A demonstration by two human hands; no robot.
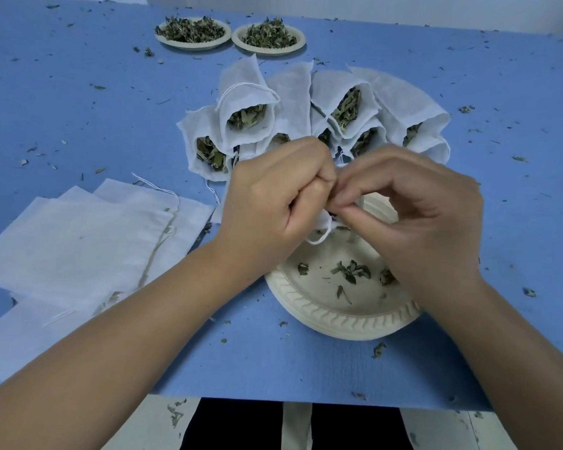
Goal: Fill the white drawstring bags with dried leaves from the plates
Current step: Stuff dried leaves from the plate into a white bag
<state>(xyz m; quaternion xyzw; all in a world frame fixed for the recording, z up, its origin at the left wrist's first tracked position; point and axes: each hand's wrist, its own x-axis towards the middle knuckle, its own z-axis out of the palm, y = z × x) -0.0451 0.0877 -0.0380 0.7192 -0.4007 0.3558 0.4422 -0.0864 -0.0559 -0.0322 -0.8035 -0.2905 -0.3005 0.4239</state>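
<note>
Over the near cream plate (338,315) my left hand (273,203) grips a small white drawstring bag (322,224), mostly hidden in the fist; a loop of its string hangs below. My right hand (413,216) pinches at the bag's mouth with thumb and fingertips; whether it holds leaves is hidden. A few dried leaves (351,271) lie on that plate. Behind my hands several filled bags (247,115) lie fanned out, their open mouths facing me. Flat empty bags (78,248) are stacked at the left.
Two plates heaped with dried leaves (192,30) (268,37) stand at the far side of the blue table (78,108). Leaf crumbs are scattered over the table. The table's front edge runs just below the near plate.
</note>
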